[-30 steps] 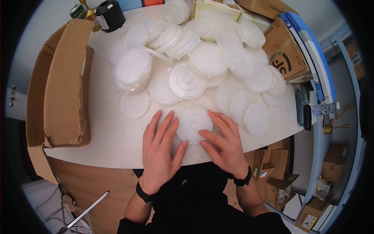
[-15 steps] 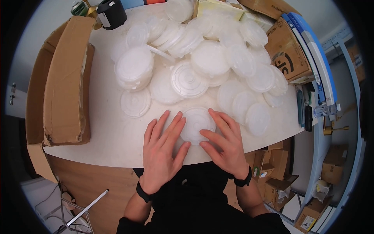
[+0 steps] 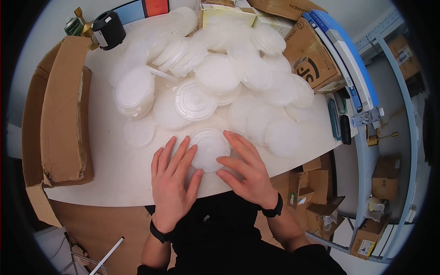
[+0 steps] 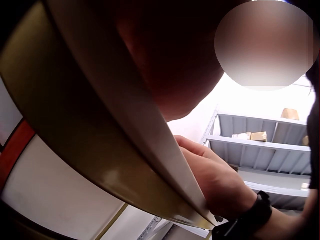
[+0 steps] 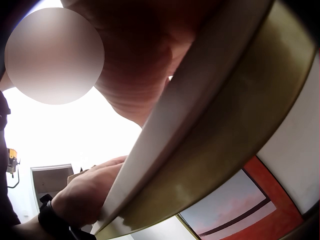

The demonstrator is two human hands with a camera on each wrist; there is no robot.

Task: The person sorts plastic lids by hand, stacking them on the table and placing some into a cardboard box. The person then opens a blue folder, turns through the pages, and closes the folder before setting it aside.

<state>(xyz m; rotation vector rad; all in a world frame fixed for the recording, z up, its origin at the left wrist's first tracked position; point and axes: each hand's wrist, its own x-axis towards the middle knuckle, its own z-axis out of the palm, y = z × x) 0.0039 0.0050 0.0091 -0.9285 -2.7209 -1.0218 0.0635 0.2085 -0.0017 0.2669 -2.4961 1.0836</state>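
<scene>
A round translucent white lid (image 3: 210,150) lies flat near the table's front edge. To its left the left hand (image 3: 175,183) rests palm down, fingers spread, with fingertips at the lid's left rim. On the other side the right hand (image 3: 247,172) lies with spread, slightly bent fingers, their tips at the lid's right edge. Neither hand is curled round it. Beyond them spreads a large pile of similar lids (image 3: 218,72), some stacked. In the left wrist view the right hand (image 4: 215,175) shows past the table edge; the right wrist view shows the left hand (image 5: 87,192).
A long open cardboard box (image 3: 64,114) stands at the table's left. A black cylinder (image 3: 109,31) is at the back left. Along the right are a brown carton (image 3: 311,57), blue-and-white flat boxes (image 3: 343,55) and a dark cutter-like tool (image 3: 345,129). Shelving stands beyond the right side.
The head view has shifted, so the table's contents appear further left. Both hands keep nearly the same pose around the lid.
</scene>
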